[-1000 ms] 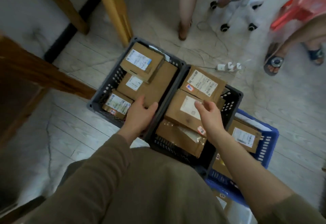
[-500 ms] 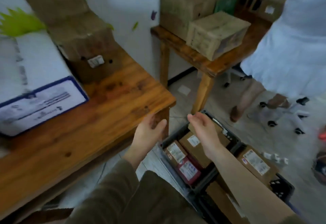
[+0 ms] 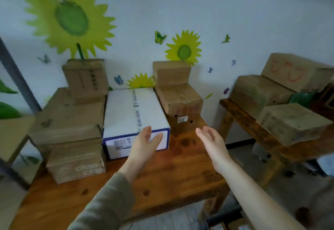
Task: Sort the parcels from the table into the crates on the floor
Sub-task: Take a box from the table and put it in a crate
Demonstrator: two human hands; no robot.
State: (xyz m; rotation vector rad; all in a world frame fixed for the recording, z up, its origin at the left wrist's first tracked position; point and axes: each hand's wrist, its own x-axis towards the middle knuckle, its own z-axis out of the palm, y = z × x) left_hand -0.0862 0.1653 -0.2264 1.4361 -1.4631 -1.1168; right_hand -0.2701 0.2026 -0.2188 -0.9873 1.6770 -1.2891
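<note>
Parcels (image 3: 72,119) fill your view again: you have raised your head from the floor crates to the worktop (image 3: 171,173). Both hands are empty, fingers released. Your left hand (image 3: 146,143) is at the white box (image 3: 133,108), perhaps touching its label end; your right hand (image 3: 210,139) hovers just beside. Brown cartons (image 3: 180,101) hem that box in on both sides.

single head view, wide-angle. close to the front edge of the wooden table (image 3: 177,179), facing forward and slightly down across the tabletop to the sunflower-painted wall (image 3: 235,12); second table (image 3: 235,107) at right margin.
</note>
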